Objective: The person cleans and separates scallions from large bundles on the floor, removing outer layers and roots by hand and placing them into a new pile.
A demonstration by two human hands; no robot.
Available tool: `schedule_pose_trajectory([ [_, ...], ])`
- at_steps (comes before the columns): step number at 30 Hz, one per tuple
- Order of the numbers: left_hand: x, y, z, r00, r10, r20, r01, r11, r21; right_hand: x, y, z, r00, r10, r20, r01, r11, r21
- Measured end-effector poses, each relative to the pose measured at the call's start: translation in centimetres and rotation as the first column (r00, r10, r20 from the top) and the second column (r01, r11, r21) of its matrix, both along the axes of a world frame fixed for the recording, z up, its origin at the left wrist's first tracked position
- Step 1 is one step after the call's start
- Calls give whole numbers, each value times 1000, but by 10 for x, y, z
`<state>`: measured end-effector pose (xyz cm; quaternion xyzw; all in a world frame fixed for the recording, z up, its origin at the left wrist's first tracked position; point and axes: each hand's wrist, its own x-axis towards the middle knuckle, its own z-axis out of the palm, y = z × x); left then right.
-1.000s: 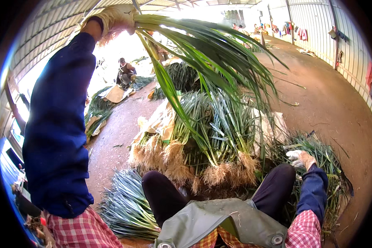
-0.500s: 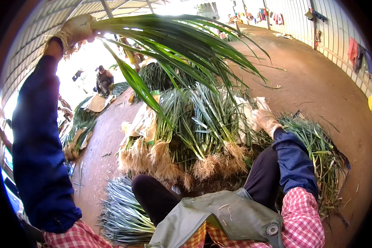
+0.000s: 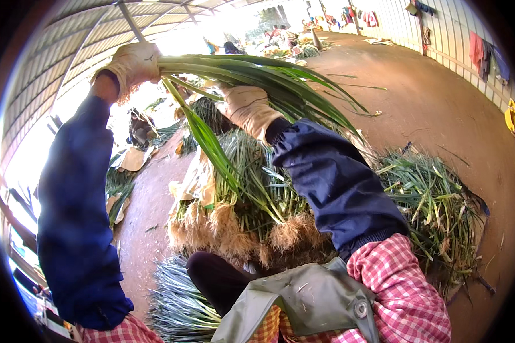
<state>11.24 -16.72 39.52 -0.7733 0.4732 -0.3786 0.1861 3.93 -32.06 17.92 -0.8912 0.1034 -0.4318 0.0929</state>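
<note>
My left hand (image 3: 136, 64), in a pale work glove, is raised at the upper left and closed round a bunch of leeks (image 3: 240, 66). Their long green leaves arch to the right, and one broad leaf (image 3: 203, 143) droops apart from the rest. Just under the bunch is my right hand (image 3: 247, 108), also gloved, with its fingers curled at a lower leek leaf (image 3: 194, 88); the fingertips are partly hard to make out. Below both arms lies a heap of leeks (image 3: 246, 166) with straw-coloured roots (image 3: 292, 231) facing me.
Trimmed-looking blue-green leeks (image 3: 183, 297) lie in a stack at my lower left. To the right is a loose pile of leaves (image 3: 432, 200) on the brown floor (image 3: 418, 108). Clothes (image 3: 486, 57) hang along the pale wall. A grey-green apron (image 3: 309, 297) covers my lap.
My right hand has left the heap and come up and left to the held bunch. My left hand, with the leeks, has shifted right and a little lower in the view.
</note>
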Motion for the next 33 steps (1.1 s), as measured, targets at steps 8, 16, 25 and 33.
schedule_pose_trajectory([
  [8, 15, 29, 13, 998, 49, -49, -51, 998, -36, -69, -180, -227, 555, -364, -748, 336, 921, -199],
  [16, 37, 51, 11, 998, -13, 67, 18, 997, -75, -207, -222, -246, 612, -73, -788, 502, 805, 315],
  [25, 32, 57, 33, 790, -498, 358, 437, 867, 240, -232, -292, -227, 989, -127, -81, 143, 623, 769],
  [33, 0, 36, 16, 879, -385, 282, 334, 918, 213, -141, -99, -75, 898, 154, 413, -312, 883, 350],
])
